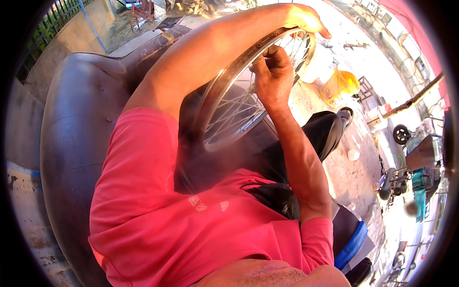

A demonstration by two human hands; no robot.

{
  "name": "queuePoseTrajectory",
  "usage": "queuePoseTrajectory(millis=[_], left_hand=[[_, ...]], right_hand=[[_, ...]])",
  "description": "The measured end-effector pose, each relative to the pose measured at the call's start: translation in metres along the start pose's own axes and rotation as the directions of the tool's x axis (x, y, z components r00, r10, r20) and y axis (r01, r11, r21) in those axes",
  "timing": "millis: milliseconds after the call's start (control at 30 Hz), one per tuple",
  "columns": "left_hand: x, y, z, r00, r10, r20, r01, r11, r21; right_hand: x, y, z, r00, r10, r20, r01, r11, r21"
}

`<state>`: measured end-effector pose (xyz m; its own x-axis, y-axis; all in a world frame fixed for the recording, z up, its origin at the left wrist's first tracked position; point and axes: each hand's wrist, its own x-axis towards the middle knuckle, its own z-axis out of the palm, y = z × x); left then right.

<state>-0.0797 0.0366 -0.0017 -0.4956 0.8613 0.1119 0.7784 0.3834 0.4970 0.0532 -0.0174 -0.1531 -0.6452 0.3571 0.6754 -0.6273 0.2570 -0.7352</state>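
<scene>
A spoked bicycle wheel [224, 91] with no tyre visible stands tilted in front of me, its near side by my lap. My left arm reaches over the top of it. My left hand [306, 19] is bent over the far end of the rim, in strong glare, one finger sticking out and the others hidden behind the rim. Beside the rim's inner edge, among the spokes, is my right hand [275, 79], its fingers curled and thumb pressed in a pinch. What the pinch holds is too small to make out.
A brown padded seat [76, 143] is at my left. Beyond the wheel a yellow plastic bag [342, 86] lies on the sunlit ground, near my sandalled foot [345, 115]. Wheeled equipment [401, 134] and a teal object [420, 191] stand at the right.
</scene>
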Motion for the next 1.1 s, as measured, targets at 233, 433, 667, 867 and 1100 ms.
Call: queuePoseTrajectory(millis=[233, 433, 667, 867, 1100], left_hand=[[0.004, 0.000, 0.003, 0.989, -0.144, 0.020, 0.145, 0.980, -0.139], [-0.020, 0.011, 0.006, 0.994, -0.107, -0.037, 0.104, 0.991, -0.087], [-0.014, 0.006, 0.005, 0.994, -0.107, 0.013, 0.108, 0.993, -0.055], [-0.024, 0.013, 0.004, 0.993, -0.117, -0.021, 0.116, 0.993, -0.034], [-0.027, 0.018, 0.001, 0.997, -0.072, 0.008, 0.071, 0.997, 0.020]], right_hand=[[-0.003, -0.005, -0.004, 0.998, 0.020, 0.063, -0.014, 0.995, -0.096], [-0.003, -0.003, -0.001, 0.999, -0.032, -0.009, 0.033, 0.996, 0.085], [-0.004, -0.008, -0.004, 0.997, 0.048, 0.055, -0.046, 0.998, -0.031], [-0.008, -0.011, -0.016, 0.999, 0.048, 0.011, -0.047, 0.998, -0.040], [0.024, -0.004, -0.040, 0.988, 0.079, -0.134, -0.057, 0.984, 0.167]])
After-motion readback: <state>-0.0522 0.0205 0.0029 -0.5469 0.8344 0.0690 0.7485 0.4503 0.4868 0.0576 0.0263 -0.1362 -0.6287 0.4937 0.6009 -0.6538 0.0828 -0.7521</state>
